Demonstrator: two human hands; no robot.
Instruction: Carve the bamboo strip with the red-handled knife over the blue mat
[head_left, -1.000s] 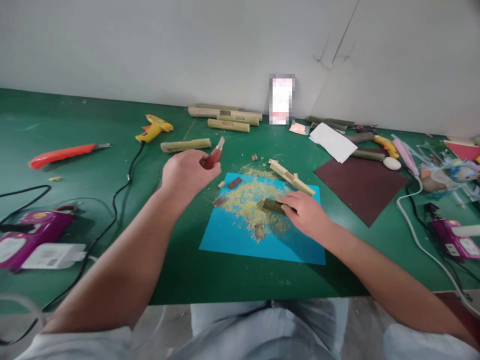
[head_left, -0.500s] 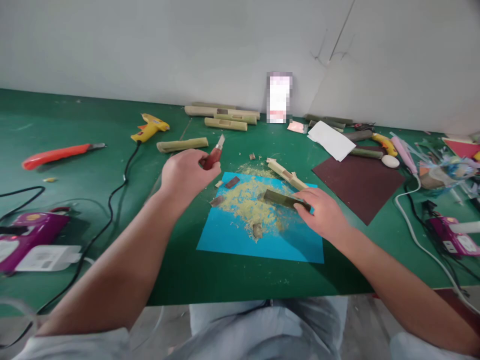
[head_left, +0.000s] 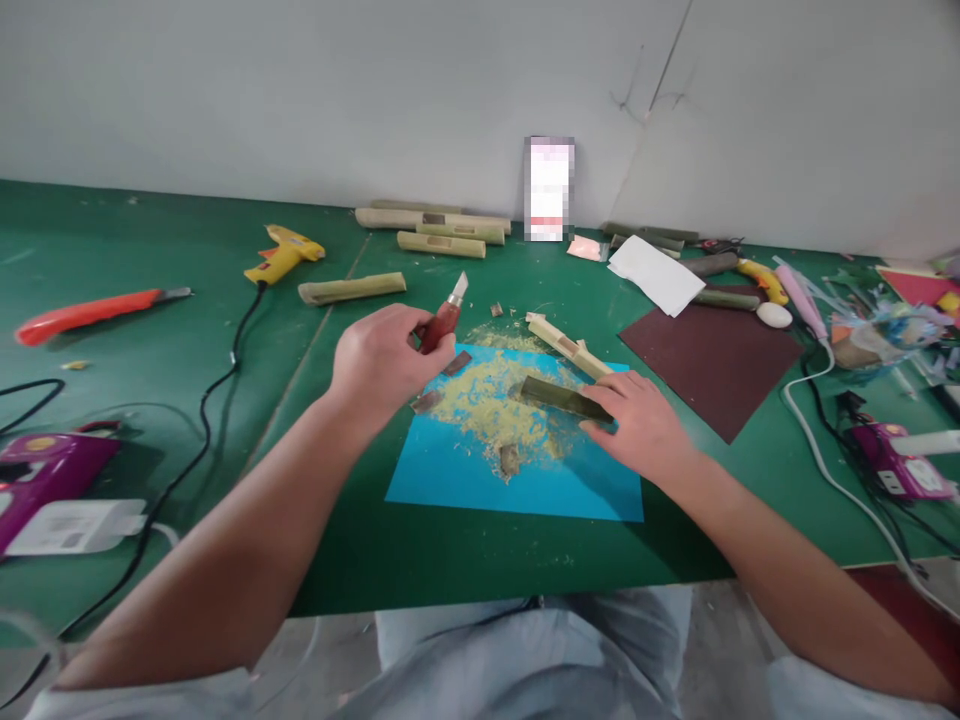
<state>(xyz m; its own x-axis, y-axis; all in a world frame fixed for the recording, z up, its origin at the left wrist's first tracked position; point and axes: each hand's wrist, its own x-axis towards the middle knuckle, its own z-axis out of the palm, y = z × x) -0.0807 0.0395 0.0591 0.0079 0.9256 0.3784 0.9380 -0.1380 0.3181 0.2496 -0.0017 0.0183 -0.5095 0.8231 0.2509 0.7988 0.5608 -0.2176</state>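
My left hand [head_left: 386, 360] is closed around the red handle of a carving knife [head_left: 442, 322], its short blade pointing up and away from me. It is above the far left corner of a blue sheet [head_left: 457, 488] strewn with pale shavings [head_left: 487, 400]. Over the sheet's right half, my right hand [head_left: 641, 420] grips one end of a dark green bamboo piece [head_left: 559, 397] between thumb and fingers. Just beyond that hand lies a pale bamboo piece with a cut-out [head_left: 566, 345]. Small dark chips [head_left: 509, 460] lie among the shavings.
To the left are an orange-red knife [head_left: 90, 315], a yellow glue gun [head_left: 286, 254] with its black cord, and a purple power strip [head_left: 64, 480]. Bamboo lengths [head_left: 441, 244] and a phone [head_left: 549, 190] are at the wall. Brown paper [head_left: 716, 370] and white paper [head_left: 656, 275] lie right.
My left hand has moved a little to the right with the knife, nearer the sheet's far left corner. My right hand and the dark green bamboo piece stay nearly in place. The view has shifted slightly.
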